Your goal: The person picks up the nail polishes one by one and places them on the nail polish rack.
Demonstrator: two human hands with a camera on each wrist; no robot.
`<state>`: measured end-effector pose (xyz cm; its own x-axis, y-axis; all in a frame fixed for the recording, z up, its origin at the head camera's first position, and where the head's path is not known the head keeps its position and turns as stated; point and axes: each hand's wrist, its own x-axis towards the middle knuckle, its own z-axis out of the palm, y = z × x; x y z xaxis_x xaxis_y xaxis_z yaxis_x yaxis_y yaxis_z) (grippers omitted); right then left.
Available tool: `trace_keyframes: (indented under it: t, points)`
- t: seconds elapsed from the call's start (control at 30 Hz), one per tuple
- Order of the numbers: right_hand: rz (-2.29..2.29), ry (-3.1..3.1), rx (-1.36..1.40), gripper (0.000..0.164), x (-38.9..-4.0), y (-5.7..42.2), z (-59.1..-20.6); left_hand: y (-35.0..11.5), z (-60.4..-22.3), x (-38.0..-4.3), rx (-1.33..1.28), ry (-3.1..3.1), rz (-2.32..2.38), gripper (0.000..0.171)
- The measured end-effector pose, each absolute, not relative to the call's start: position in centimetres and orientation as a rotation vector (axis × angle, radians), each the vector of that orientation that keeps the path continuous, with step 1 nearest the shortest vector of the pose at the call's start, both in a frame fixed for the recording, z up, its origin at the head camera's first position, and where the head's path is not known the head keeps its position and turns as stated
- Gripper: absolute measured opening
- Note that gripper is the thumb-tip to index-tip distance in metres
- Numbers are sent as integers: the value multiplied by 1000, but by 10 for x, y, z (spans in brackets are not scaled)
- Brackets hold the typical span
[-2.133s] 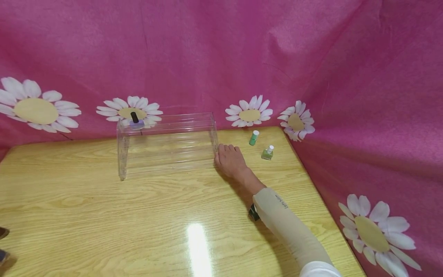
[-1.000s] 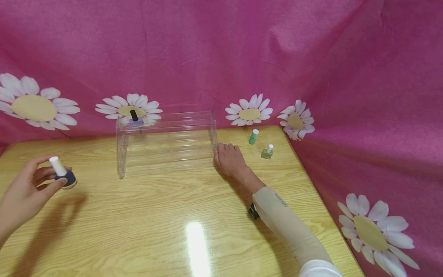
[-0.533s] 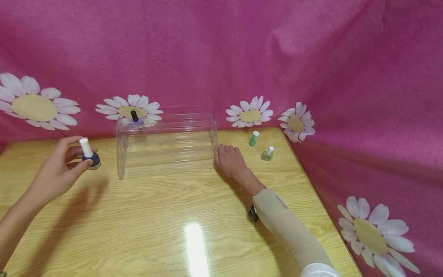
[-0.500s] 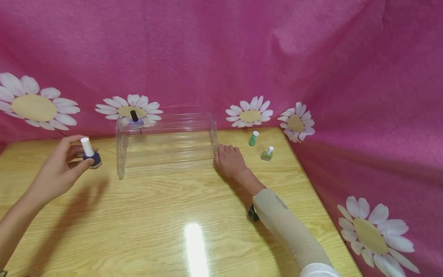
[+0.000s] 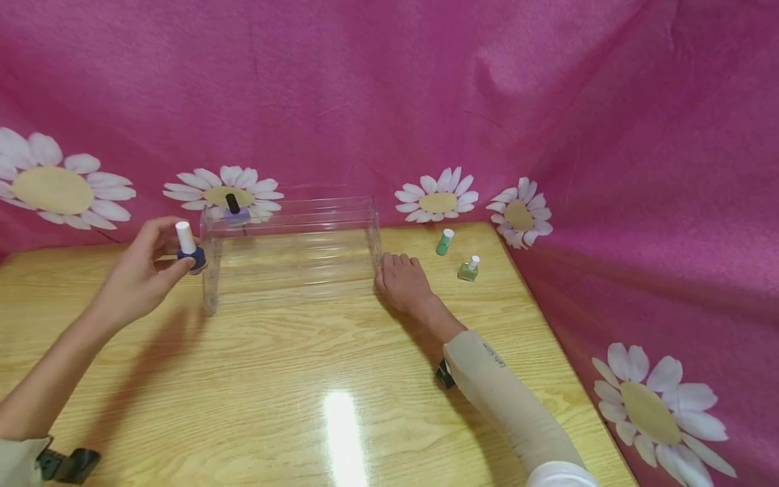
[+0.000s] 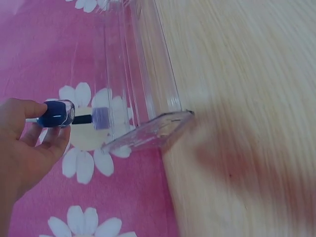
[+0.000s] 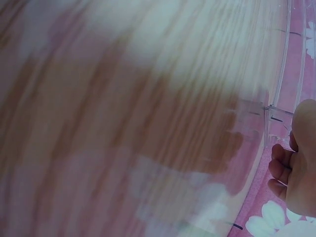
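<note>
My left hand (image 5: 143,267) holds a dark blue nail polish bottle (image 5: 191,259) with a white cap, thumb and fingers around its glass. It is above the table, right by the left end of a clear plastic tiered rack (image 5: 298,295). A lilac nail polish bottle (image 5: 237,215) with a black cap stands on the rack's top tier at its left end; in the left wrist view this lilac bottle (image 6: 100,118) shows just beyond the blue one. At the rack's right end, my right hand (image 5: 404,284) grips the side with curled fingers (image 7: 280,171).
Right of the rack, a green nail polish bottle (image 5: 444,243) and a lime-green one (image 5: 468,272), both white-capped, stand on the wooden table (image 5: 274,379). A pink cloth (image 5: 341,95) with daisies hangs behind and along the right side.
My left hand has come in from the left edge with the blue nail polish bottle, moving right and farther back to the rack's left end. The right hand has stayed at the rack.
</note>
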<state>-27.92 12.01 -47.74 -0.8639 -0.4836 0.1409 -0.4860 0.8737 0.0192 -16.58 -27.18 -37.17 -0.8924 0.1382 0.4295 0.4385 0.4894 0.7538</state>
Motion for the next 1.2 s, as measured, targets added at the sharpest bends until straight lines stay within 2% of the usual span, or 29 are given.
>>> trace_keyframes:
  t: [0.4,0.83,1.2]
  points:
    - [11,-2927,740,26,-279,120,-475,-252,-358,-194,-499,-2443,-1315,57]
    - [25,-2909,756,25,-277,121,-476,-226,-350,-225,-565,-2443,-1467,54]
    - [40,-2921,764,25,-277,120,-474,-202,-354,-254,-513,-2459,-1536,54]
